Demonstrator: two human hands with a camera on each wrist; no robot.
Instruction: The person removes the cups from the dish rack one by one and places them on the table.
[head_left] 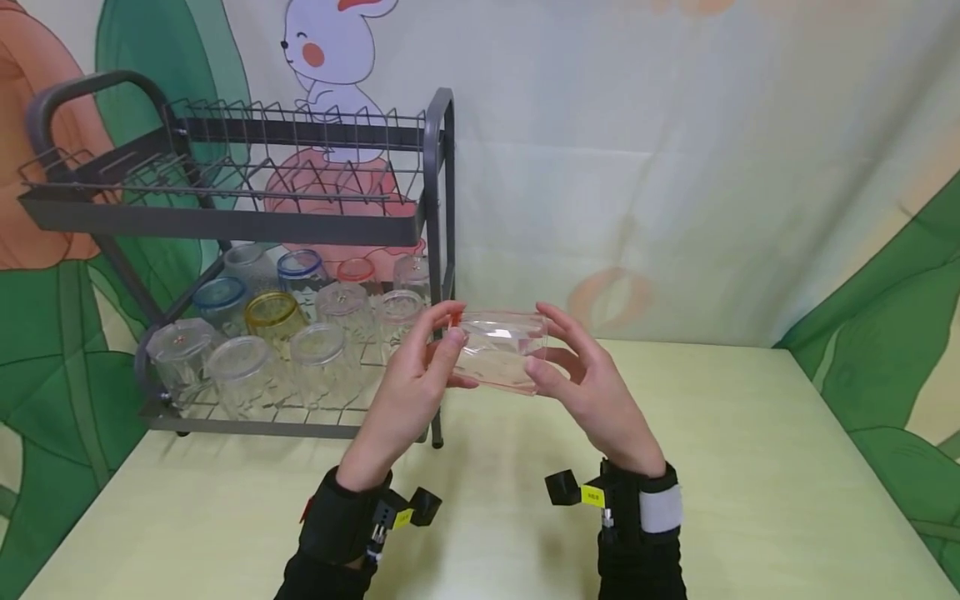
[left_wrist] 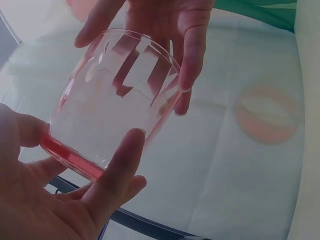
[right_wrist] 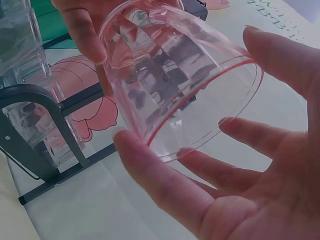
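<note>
A clear drinking glass with a reddish base lies sideways in the air between both hands, above the table. My left hand grips its base end, thumb on the near side; in the left wrist view the red base sits between thumb and fingers. At the rim end, my right hand holds the glass by thumb and fingertips. The right wrist view shows the open mouth of the glass facing the right palm, with fingers round the rim.
At the left stands a two-tier dark dish rack. Several upturned glasses fill its lower shelf, some with blue, yellow or red bases. The pale table extends to the right, with a printed curtain behind it.
</note>
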